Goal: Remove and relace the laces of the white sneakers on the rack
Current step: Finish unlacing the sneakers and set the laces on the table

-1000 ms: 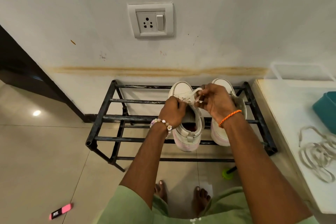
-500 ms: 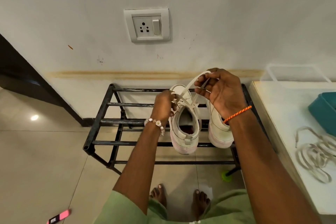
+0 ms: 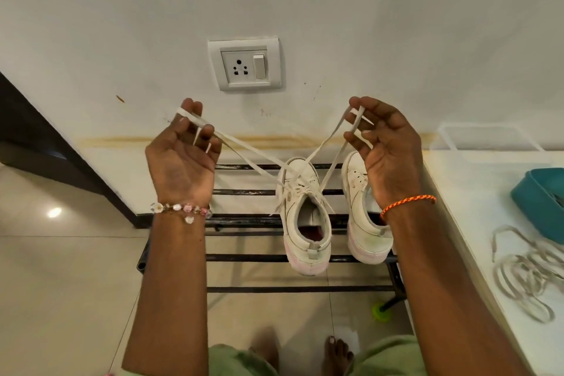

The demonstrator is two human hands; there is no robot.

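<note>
White wall with socket [image 3: 244, 64] behind. Left hand [image 3: 183, 156] and right hand [image 3: 387, 146], fingers pinched on the two ends of one lace [image 3: 262, 168], draw them apart, probably to even lengths. Laced sneaker [image 3: 305, 217] sits on black rack [image 3: 244, 257]; spare lace [image 3: 528, 272] on tabletop [image 3: 476, 223].

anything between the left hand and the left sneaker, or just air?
Head view: only the white lace spans it, running taut from the left hand down to the left sneaker on the rack. Behind it, bare wall.
</note>
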